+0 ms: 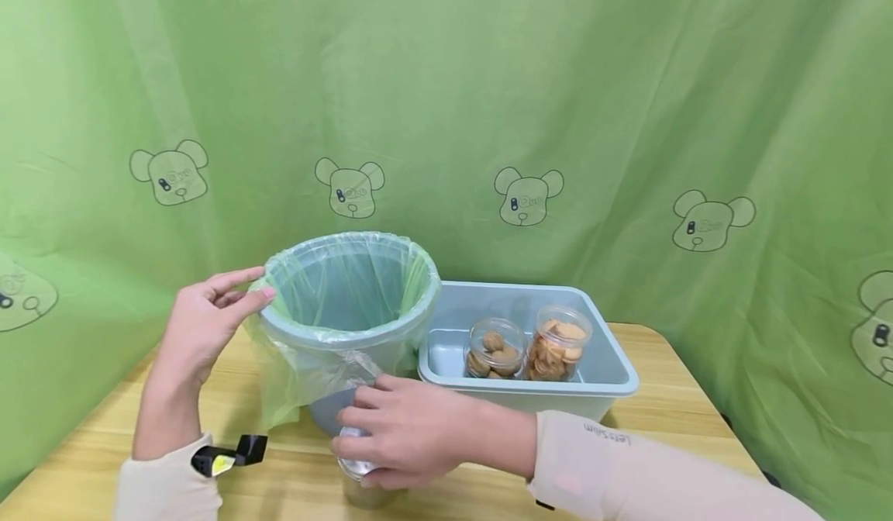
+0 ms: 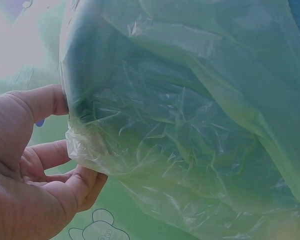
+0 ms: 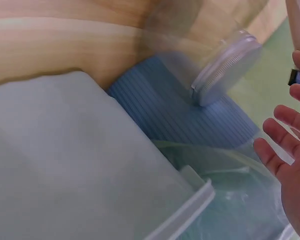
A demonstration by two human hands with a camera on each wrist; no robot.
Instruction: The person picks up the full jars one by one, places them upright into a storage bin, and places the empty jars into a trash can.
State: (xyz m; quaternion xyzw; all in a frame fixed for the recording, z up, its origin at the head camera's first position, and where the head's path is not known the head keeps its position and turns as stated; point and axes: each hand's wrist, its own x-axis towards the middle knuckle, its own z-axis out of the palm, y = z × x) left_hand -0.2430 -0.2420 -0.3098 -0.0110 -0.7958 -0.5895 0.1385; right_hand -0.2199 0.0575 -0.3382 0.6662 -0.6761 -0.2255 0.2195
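A blue bucket-like trash can [image 1: 335,408] stands on the table with a thin, translucent green trash bag [image 1: 289,374] lining it and folded over its rim. At the rim's left side, my left hand [image 1: 205,315] pinches the bag's edge between thumb and fingers; crumpled film [image 2: 92,145] shows at the fingertips. My right hand [image 1: 412,432] is in front of the can, over a clear jar with a silver lid [image 1: 356,467]. In the right wrist view the fingers are spread and relaxed, apart from that lid [image 3: 227,67]. The jar's contents are hidden.
Right of the can sits a light blue rectangular basin [image 1: 607,381]. Inside are a clear jar of walnuts [image 1: 495,354] and a taller clear jar of brownish pieces [image 1: 558,346]. A green curtain [image 1: 446,102] hangs behind the wooden table [image 1: 670,428].
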